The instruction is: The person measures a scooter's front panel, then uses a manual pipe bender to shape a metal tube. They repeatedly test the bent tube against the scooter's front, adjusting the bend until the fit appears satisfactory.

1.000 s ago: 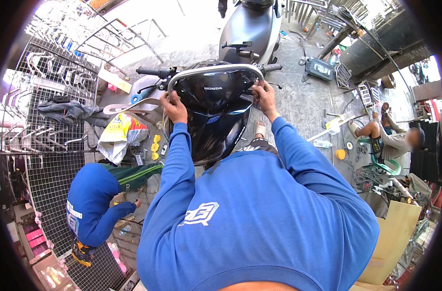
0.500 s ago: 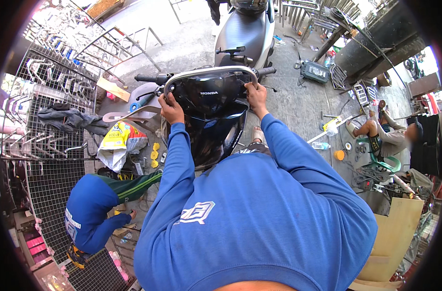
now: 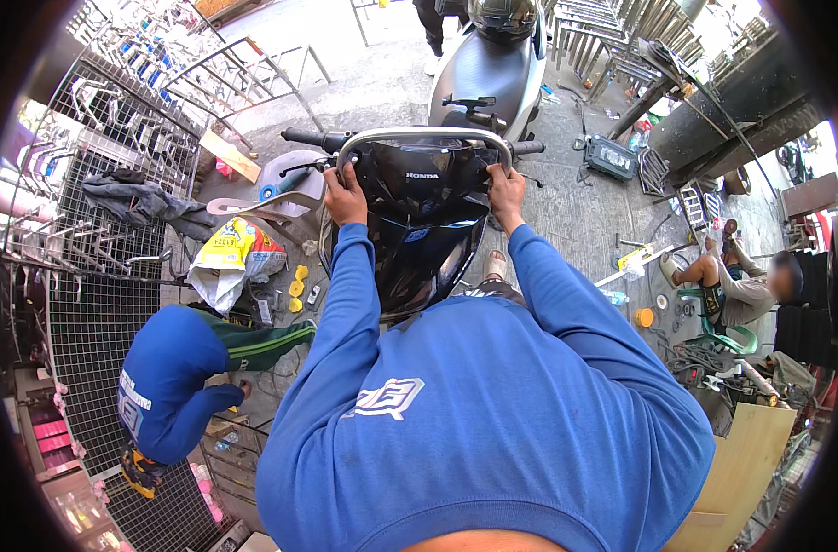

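A bent silver metal tube [image 3: 425, 132] arches across the front of a black scooter [image 3: 419, 235], just below its handlebar. My left hand [image 3: 347, 197] is closed around the tube's left side, and my right hand [image 3: 505, 191] grips its right side. Both arms reach forward, roughly level with each other. The scooter's left-hand black grip [image 3: 301, 138] and right-hand grip [image 3: 530, 147] stick out past the tube. Parts of the tube's lower ends are hidden by my hands and sleeves.
At left, a person in blue [image 3: 175, 382] crouches by a wire-mesh rack [image 3: 101, 331]. A yellow-and-white sack [image 3: 225, 262] lies nearby. Another person [image 3: 741, 281] sits at right among tools. A dark toolbox [image 3: 611, 158] rests on the floor, and a wooden board [image 3: 745, 478] stands lower right.
The whole view has shifted slightly, so the scooter and tube appear further right. My hands keep their grip on the tube.
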`<state>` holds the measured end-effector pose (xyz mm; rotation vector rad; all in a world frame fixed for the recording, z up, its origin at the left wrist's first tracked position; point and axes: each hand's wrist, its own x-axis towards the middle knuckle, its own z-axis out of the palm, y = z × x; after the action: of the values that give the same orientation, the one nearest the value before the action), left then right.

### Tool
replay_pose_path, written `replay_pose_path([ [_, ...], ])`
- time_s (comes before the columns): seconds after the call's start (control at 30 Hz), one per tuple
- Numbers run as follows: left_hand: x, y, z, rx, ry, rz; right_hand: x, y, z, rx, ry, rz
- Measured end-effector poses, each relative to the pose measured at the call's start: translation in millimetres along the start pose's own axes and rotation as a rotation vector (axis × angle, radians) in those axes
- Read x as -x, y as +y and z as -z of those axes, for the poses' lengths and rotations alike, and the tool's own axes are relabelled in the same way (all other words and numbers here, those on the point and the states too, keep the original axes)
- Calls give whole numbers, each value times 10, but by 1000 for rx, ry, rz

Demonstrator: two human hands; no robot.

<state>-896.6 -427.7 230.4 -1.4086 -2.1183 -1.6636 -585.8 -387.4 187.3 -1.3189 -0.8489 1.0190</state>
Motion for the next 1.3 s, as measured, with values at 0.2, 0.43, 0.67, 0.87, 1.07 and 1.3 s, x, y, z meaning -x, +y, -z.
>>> replay_pose_path([
  [0.2,-7,81,11,-62,16,-22,32,-71,-16,16,18,19],
  [0.43,2,105,0,-90,-22,29,-3,-21,-29,121,74,71],
  [0.67,-9,116,-24,-146,-11,-4,48,-21,-18,75,69,45],
  [0.87,1,178,-1,-154,-36,20,84,-65,-26,70,85,41],
  [1.07,3,244,35,-206,-94,45,97,-87,-25,62,90,25],
  [1.3,-8,280,92,-197,-190,51,87,-75,-27,68,90,39],
])
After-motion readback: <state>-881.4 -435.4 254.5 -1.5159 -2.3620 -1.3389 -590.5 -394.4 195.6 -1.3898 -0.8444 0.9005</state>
